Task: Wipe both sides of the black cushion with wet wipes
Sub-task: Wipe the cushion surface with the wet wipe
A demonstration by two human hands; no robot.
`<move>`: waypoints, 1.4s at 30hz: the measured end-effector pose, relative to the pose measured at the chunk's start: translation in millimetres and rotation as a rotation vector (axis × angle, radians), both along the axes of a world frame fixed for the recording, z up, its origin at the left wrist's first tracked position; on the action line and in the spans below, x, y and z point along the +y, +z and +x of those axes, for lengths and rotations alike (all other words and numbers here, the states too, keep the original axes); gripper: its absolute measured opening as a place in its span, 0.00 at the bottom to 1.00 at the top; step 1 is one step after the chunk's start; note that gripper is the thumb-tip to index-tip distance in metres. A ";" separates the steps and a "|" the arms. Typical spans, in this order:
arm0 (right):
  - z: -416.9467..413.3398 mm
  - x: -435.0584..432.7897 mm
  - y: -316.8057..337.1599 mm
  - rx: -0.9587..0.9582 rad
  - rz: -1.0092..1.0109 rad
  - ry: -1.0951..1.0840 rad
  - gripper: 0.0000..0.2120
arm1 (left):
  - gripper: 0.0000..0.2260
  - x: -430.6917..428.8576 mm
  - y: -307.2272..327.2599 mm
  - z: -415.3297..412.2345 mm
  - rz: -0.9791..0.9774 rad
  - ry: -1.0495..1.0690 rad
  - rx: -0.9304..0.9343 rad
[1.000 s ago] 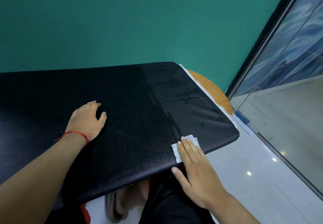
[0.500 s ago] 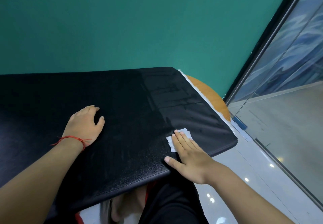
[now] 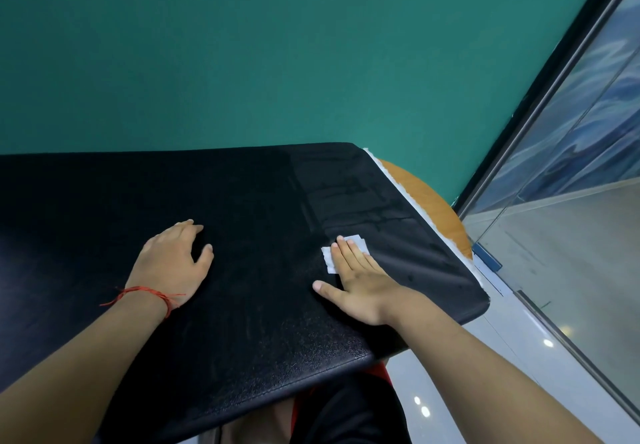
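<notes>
Black, pebble-textured, the large rectangular padded cushion [image 3: 259, 201] lies flat and fills the lower half of the head view. Its near edge overhangs the person's lap at 6 o'clock. Its far edge meets the plain teal wall [image 3: 277, 62] at 12 o'clock.

Right hand [image 3: 360, 284]: palm down on the cushion, at 3 o'clock from the left hand. The four fingers [image 3: 349, 256] are straight and pressed together, flat on a small white rectangular wet wipe [image 3: 327, 262]. The thumb is spread away from them toward 9 o'clock and touches the cushion surface directly. The wipe shows past the fingertips at 12 o'clock and beside them at 9 o'clock; the rest is covered by the hand.

Left hand [image 3: 173, 263]: palm down on the cushion, well apart from the wipe. The fingers are loosely bent and close together, with the thumb set apart toward 3 o'clock. It holds nothing. A thin red string bracelet [image 3: 149, 293] circles the wrist.

Cushion surface: the zone from 12 to 3 o'clock of the right hand is glossier, with streaks and droplets. The zone around the left hand is matt.

Surroundings: a round orange-brown wooden tabletop [image 3: 429, 197] projects from under the cushion's right edge at 2 o'clock. A dark-framed glass partition [image 3: 588, 131] runs along the 3 o'clock side. Pale glossy floor [image 3: 519, 357] shows at 4 o'clock.
</notes>
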State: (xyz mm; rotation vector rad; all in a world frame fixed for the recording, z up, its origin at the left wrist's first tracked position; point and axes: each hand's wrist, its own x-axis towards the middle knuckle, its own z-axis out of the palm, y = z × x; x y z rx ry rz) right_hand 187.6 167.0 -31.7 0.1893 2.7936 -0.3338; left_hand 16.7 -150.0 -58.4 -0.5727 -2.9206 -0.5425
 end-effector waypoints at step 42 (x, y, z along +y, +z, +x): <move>-174.7 -8.5 3.1 -0.001 -0.017 -0.079 0.50 | 0.18 43.5 17.8 -28.8 -0.245 0.020 0.079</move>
